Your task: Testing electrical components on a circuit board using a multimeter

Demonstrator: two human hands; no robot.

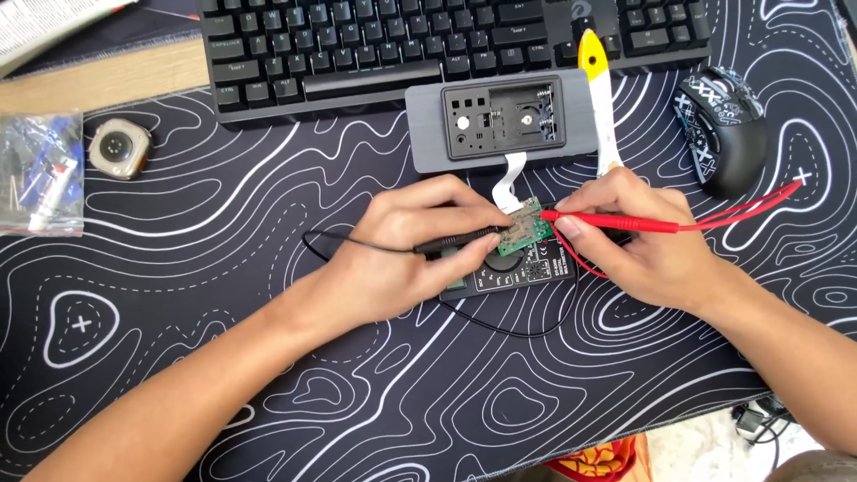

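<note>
My left hand [406, 254] grips a black test probe [460, 239] whose tip touches a small green circuit board [523, 228]. My right hand [638, 236] pinches a red test probe [616, 221], its tip on the same board from the right. Under the board and both hands lies a black multimeter [527, 272] with a round dial. A white ribbon cable [511, 181] runs from the board up to a grey opened device case [500, 120].
A black keyboard [446, 45] lies along the back of the patterned black desk mat [428, 393]. A black mouse [723, 129] sits at right, a yellow-and-white tool [598, 98] beside the case. A round watch body [119, 148] and a clear bag of parts [40, 174] rest at left.
</note>
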